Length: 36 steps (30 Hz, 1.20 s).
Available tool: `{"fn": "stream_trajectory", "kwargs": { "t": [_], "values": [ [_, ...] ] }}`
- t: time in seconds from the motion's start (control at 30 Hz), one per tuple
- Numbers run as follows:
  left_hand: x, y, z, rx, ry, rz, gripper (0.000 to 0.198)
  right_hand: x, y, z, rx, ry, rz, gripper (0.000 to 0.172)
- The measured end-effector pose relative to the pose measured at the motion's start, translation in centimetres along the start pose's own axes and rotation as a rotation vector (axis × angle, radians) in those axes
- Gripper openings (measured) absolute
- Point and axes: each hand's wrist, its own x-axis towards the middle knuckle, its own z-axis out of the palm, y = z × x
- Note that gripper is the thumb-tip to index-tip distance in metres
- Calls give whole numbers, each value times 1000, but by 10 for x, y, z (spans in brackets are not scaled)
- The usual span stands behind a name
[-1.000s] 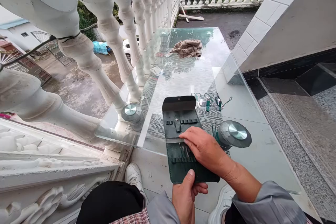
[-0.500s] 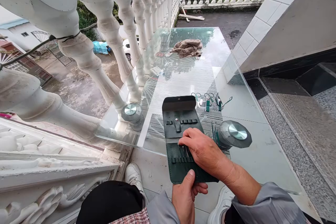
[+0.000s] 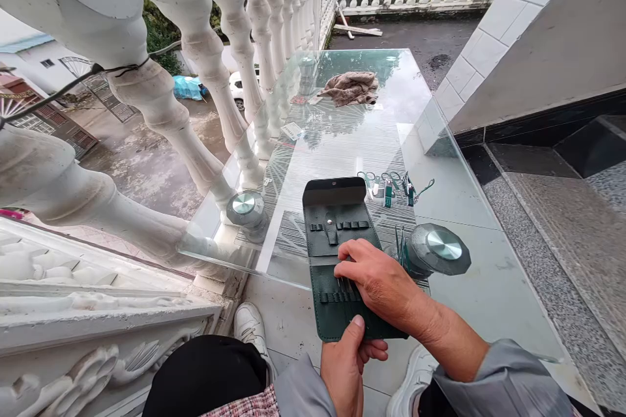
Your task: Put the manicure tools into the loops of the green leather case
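Observation:
A dark green manicure case (image 3: 335, 324) lies unfolded, its upper part over the glass table and its lower part toward me. My left hand (image 3: 343, 361) grips the lower edge, thumb on top and fingers beneath. Over the lower panel, my right hand (image 3: 381, 280) has its fingers closed at the top of thin metal tools (image 3: 346, 285) that stand in the elastic loops. Its fingertips partly hide them. Elastic loops (image 3: 352, 225) and a small snap tab (image 3: 331, 231) show on the upper panel. Beyond the case lie scissors (image 3: 368, 180) and nail clippers (image 3: 388, 194).
Several slim green tools (image 3: 402, 249) lie right of the case, beside a round table support (image 3: 440, 249). A brown cloth (image 3: 349, 87) rests at the far end of the glass table (image 3: 337, 137). White balusters (image 3: 195, 45) line the left, stone steps (image 3: 552, 208) the right.
My right fingers have shifted slightly over the thin tools in the lower panel. My left hand keeps its grip on the case. The view has moved only a little.

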Motion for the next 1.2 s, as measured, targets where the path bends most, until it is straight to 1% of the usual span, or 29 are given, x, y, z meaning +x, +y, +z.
{"fn": "stream_trajectory", "kwargs": {
  "t": [0.07,0.1,0.17,0.23,0.3,0.33,0.37,0.4,0.43,0.5,0.57,0.63,0.77,1.03,1.2],
  "values": [
    [0,0,0,-12,-2,7,48,1,0,-1,54,21,20,35],
    [-1,1,0,-15,-6,9,50,1,1,-4,92,58,46,35],
    [-1,3,0,-12,-19,4,52,1,7,-15,170,179,145,32],
    [-2,6,1,1,-35,-20,54,-3,19,-32,224,328,326,27],
    [-3,9,1,10,-46,-41,57,-11,34,-51,245,455,575,23],
    [-3,10,1,10,-51,-43,59,-17,42,-60,240,490,696,23],
    [-3,11,1,7,-53,-38,61,-22,50,-67,211,512,783,23],
    [-3,12,2,4,-55,-30,62,-28,56,-72,161,506,835,22],
    [-3,12,2,2,-54,-23,62,-33,62,-74,96,471,853,20],
    [-3,11,3,10,-43,-28,62,-42,69,-72,-36,331,826,18],
    [-1,10,4,27,-26,-60,62,-47,72,-65,-120,164,787,18],
    [0,9,6,33,-12,-69,63,-49,72,-58,-156,55,772,20],
    [2,7,8,14,22,-19,64,-46,67,-50,-161,-21,738,20],
    [1,8,7,16,9,-34,63,-39,61,-47,-204,-139,726,9],
    [-1,9,6,42,-1,-56,62,-40,64,-51,-345,-235,754,14]
  ]
}}
